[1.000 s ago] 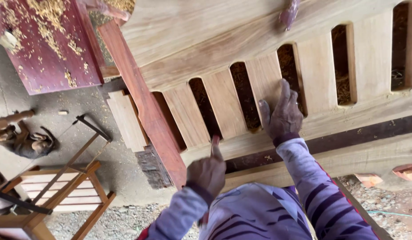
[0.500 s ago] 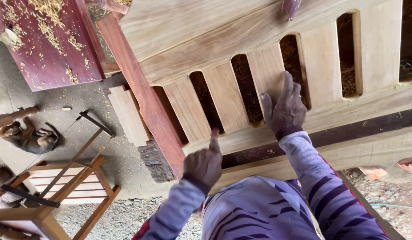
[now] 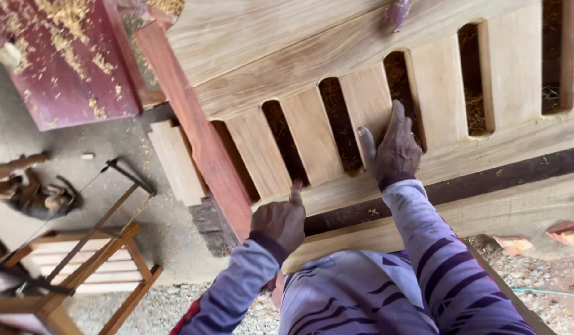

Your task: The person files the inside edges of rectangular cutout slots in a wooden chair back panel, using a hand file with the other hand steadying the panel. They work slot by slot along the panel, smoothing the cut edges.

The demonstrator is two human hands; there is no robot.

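A pale wooden panel (image 3: 299, 56) with upright slats and dark gaps fills the upper half of the head view. My right hand (image 3: 393, 152) lies flat on one slat (image 3: 370, 102), fingers spread, holding nothing. My left hand (image 3: 281, 220) is closed around a short reddish pencil (image 3: 296, 186), whose tip rests on the panel's lower rail (image 3: 336, 195) just below the slats. Both arms are in purple striped sleeves.
A reddish-brown beam (image 3: 206, 155) runs diagonally along the panel's left end, with a short loose plank (image 3: 175, 161) beside it. A dark red board (image 3: 64, 68) strewn with sawdust lies at top left. A wooden frame (image 3: 82, 273) and a bow saw (image 3: 116, 186) stand on the concrete at lower left. Bricks (image 3: 566, 231) lie on gravel at right.
My left hand has shifted up slightly, bringing the pencil against the lower rail. My right hand stays flat on the same slat. The view has drifted a little.
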